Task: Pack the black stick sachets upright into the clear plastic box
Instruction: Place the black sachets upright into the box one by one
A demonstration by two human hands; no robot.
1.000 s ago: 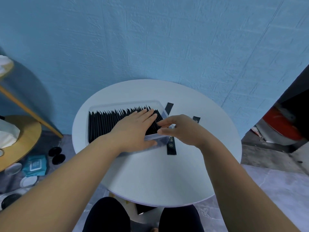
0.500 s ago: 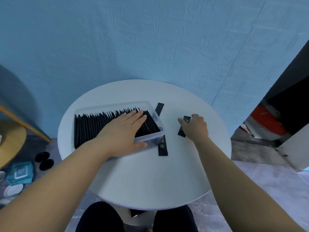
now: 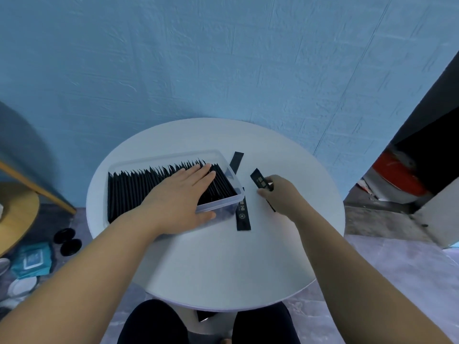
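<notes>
1. Centre-left on the table [image 3: 223, 269], the clear plastic box [image 3: 224, 207] holds packed sachets [image 3: 129, 189] standing in a row, tips up.
2. The left hand [image 3: 183, 194] lies flat on their tops, fingers straight.
3. Just right of the box, a loose sachet [image 3: 243, 217] lies flat, its long axis running top-to-bottom.
4. The right hand [image 3: 278, 194] pinches the held sachet [image 3: 258, 181], which slants from upper left to lower right.

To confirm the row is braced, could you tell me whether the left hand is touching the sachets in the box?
Touching: the head view shows the left hand lying flat on the sachets in the box.
</notes>
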